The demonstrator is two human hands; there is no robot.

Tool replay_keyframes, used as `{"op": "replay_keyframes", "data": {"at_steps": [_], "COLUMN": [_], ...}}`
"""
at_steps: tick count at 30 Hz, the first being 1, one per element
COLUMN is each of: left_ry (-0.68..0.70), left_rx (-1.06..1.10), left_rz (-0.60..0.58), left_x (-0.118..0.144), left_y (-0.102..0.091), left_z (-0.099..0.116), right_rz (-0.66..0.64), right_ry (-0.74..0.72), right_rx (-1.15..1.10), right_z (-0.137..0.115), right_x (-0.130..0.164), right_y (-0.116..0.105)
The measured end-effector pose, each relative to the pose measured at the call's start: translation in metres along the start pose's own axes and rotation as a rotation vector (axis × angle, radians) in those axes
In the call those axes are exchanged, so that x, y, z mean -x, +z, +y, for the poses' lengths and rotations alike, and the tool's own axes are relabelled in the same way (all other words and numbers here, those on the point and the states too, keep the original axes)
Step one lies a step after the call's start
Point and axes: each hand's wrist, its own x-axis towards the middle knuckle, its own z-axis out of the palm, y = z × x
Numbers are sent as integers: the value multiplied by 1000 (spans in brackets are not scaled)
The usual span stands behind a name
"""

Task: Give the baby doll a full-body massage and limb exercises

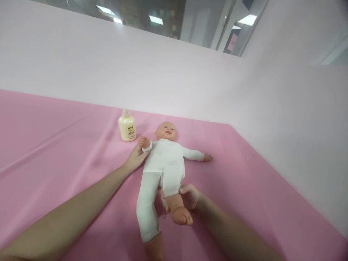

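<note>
A baby doll (165, 159) in a white bodysuit lies on its back on a pink cloth (54, 145). My left hand (136, 157) reaches in from the lower left and holds the doll's raised arm at the sleeve. My right hand (189, 195) grips the doll's bare leg just below the pulled-up trouser edge. The doll's other leg is still covered in white fabric and stretches toward me. Its far arm lies out flat to the right.
A cream-coloured lotion bottle (127, 126) stands upright on the cloth just left of the doll's head. Pale pink walls (190, 72) close off the back and right side. The cloth has soft folds on the left.
</note>
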Motion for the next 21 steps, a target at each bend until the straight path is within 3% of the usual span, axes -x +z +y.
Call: {"op": "replay_keyframes", "data": {"at_steps": [3, 6, 15, 21], "left_ry": [-48, -59, -67, 36], "left_rx": [33, 35, 24, -88], "left_rz": [42, 87, 130, 32], "left_x": [-2, -4, -1, 0], "left_y": [0, 0, -2, -2], "left_z": [-7, -12, -2, 4], "right_rz": [-206, -278, -267, -262], "right_ry": [151, 222, 202, 113], "right_rx": [-77, -60, -77, -135], "right_z": [-2, -4, -3, 7], "right_x": [2, 3, 3, 1], "right_y": [4, 5, 5, -4]}}
